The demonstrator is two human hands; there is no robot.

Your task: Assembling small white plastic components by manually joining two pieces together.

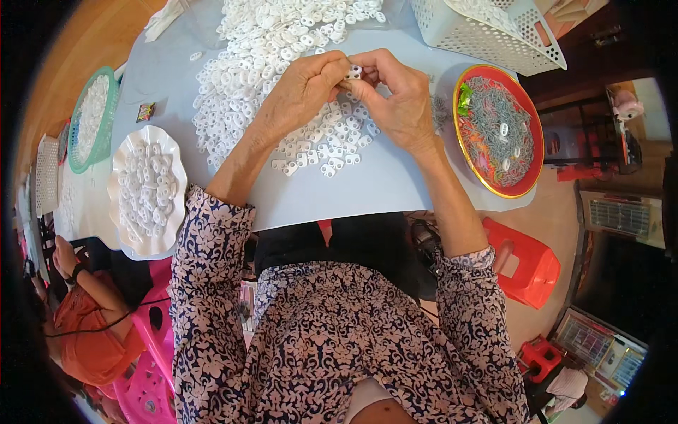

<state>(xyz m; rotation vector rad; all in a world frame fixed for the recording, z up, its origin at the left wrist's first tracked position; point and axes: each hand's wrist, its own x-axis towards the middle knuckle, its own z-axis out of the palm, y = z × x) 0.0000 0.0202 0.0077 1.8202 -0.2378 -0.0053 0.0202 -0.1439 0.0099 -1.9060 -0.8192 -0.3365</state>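
Since the head view is all we have: right hand [399, 99] pinches a small white two-hole piece [354, 72] between thumb and index, above the loose white pile [236, 106]. Left hand [307, 92] is curled against the piece's left side; its fingertips are hidden, can't tell what they grip.

To do it well, I'd keep the pinch on the piece's edges, holes uncovered, wrists steady, and roll the left knuckles back, since they block the sightline.

Around: red bowl [534, 134] of thin grey parts [494, 116] on the right, a few white pieces among them; wavy white dish [148, 251] of white pieces on the left; perforated white basket [480, 46] far right. Likely nuisance: pile directly below, so a dropped piece would blend in.
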